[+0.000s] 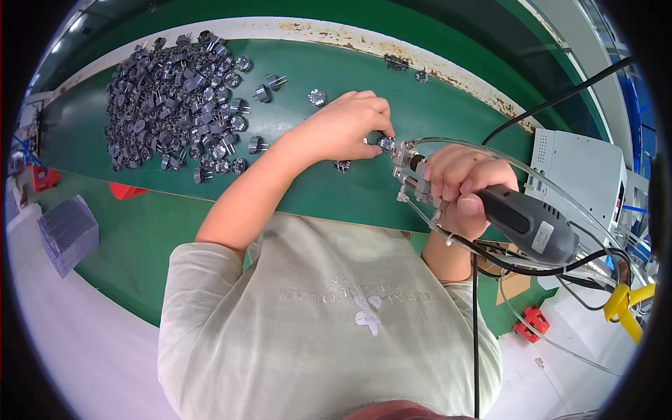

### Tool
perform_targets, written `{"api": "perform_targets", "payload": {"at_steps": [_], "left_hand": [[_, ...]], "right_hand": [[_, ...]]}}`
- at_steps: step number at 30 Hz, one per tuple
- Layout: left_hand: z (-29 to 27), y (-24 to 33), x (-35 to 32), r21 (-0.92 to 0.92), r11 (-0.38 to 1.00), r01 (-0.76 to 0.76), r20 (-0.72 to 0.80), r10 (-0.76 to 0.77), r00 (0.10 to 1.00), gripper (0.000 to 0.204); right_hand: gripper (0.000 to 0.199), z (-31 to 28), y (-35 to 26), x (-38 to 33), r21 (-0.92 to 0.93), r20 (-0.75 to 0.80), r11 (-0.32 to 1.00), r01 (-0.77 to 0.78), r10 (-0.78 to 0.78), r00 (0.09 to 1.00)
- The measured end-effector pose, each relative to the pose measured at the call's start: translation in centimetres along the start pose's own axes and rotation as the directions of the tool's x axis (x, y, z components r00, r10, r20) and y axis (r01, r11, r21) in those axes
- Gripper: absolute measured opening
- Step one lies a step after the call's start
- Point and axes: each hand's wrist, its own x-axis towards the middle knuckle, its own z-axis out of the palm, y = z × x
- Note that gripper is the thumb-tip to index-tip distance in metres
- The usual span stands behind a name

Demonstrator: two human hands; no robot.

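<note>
Head view: left hand (pixel 343 129) pinches small plug part (pixel 386 144), touching tool tip; right hand (pixel 458 189) fisted on grey power driver (pixel 528 224), axis slanting down-right from part.

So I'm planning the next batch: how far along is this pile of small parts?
Most looks untouched: a big heap of small dark two-pronged plug parts lies at the left of the green work surface. A few loose ones sit apart; whether they are finished cannot be told. In hand: the left hand pinches one small part against the tip of the grey powered hand tool gripped by the right hand.
</note>
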Motion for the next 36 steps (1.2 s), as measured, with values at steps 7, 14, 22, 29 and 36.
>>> {"api": "perform_targets", "payload": {"at_steps": [7, 14, 22, 29, 36], "left_hand": [[0.0, -0.1, -0.1, 0.02, 1.0, -0.007, -0.011, 0.007, 1.0, 0.03], [0.0, 0.0, 0.1, 0.018, 1.0, -0.011, -0.002, 0.011, 1.0, 0.03], [0.1, -0.1, 0.0, 0.019, 1.0, -0.009, -0.018, 0.009, 1.0, 0.028], [0.1, -0.2, 0.1, 0.02, 1.0, -0.018, -0.013, 0.018, 1.0, 0.029], [0.1, -0.2, 0.1, 0.017, 1.0, -0.017, -0.013, 0.018, 1.0, 0.029]], "right_hand": [[0.03, 0.4, -0.6, 0.1, -0.125, 0.011, 0.989, -0.077, 0.079, 0.997], [0.028, 0.6, -0.9, 0.5, -0.128, 0.024, 0.991, -0.044, 0.048, 0.999], [0.024, -2.2, -2.5, 0.4, -0.174, -0.093, 0.981, 0.08, -0.097, 0.991], [0.026, -2.5, -2.9, 0.5, -0.161, -0.063, 0.984, 0.082, -0.093, 0.994], [0.028, -1.3, -2.6, 0.5, -0.087, -0.026, 0.995, 0.041, -0.043, 0.999]]}}
